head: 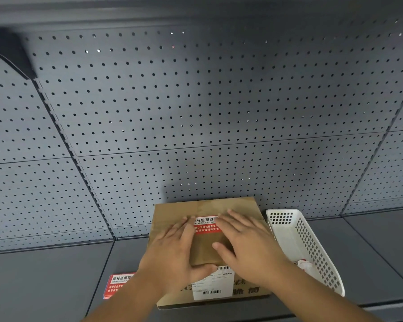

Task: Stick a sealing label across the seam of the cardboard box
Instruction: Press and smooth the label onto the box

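In the head view, a brown cardboard box (209, 249) is seen lying on a dark grey shelf (44, 275) against a perforated back panel. A red and white sealing label (206, 225) is stuck on the box top, framed between the fingertips of both hands. The left hand (172, 249) and right hand (247, 247) are laid flat with fingers spread, pressed on the box. A white perforated plastic basket (312, 242) is set just beside the box.

A white perforated basket (312, 247) sits on the grey shelf (44, 282) — grey pegboard (196, 101) behind.
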